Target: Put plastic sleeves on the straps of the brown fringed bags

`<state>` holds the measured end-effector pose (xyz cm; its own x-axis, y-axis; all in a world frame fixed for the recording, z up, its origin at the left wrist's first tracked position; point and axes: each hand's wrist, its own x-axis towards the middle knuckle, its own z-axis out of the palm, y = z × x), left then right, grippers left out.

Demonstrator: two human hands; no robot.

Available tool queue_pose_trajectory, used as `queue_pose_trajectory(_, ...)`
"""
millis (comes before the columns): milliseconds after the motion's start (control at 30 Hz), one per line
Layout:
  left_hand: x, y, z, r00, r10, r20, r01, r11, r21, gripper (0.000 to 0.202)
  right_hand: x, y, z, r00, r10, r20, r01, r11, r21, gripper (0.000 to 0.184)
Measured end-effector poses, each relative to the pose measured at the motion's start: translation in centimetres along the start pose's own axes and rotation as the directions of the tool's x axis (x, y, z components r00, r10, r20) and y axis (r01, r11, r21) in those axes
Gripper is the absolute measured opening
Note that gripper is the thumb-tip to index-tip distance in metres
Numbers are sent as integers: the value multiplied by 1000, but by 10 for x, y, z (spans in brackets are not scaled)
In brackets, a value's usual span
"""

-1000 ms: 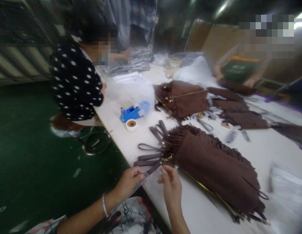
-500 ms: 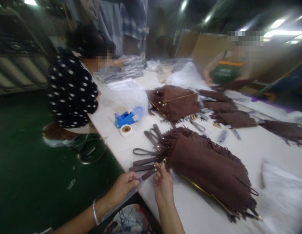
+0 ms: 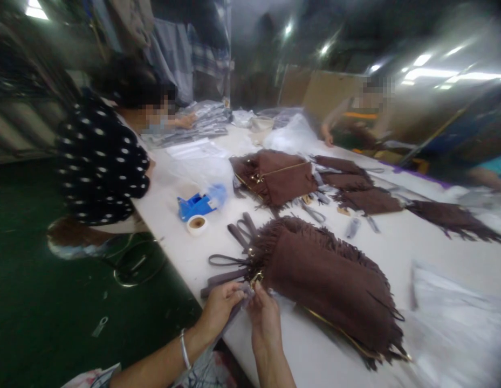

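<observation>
A stack of brown fringed suede bags lies on the white table in front of me, strap ends pointing to the table's near edge. My left hand pinches a grey-brown strap at that edge. My right hand is closed right beside it, fingertips on the same strap near a gold clasp. The two hands touch each other.
A blue tape dispenser and a tape roll lie further up the table. More brown bags and clear plastic bags lie beyond. A person in a dotted top sits at left; another person's arm rests at the far side.
My hands have come together on the strap near the gold clasp. The camera has swung up and to the right, so the table has shifted left in view.
</observation>
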<state>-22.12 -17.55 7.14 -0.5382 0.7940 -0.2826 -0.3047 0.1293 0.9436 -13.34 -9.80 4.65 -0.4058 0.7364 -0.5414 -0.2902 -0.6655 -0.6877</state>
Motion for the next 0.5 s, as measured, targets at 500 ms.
queue_pose_trajectory(500,23,3,14,994,84,-77,-67,977,200,28,-13,12,-19,997,-77,-15,72,981,-181,60)
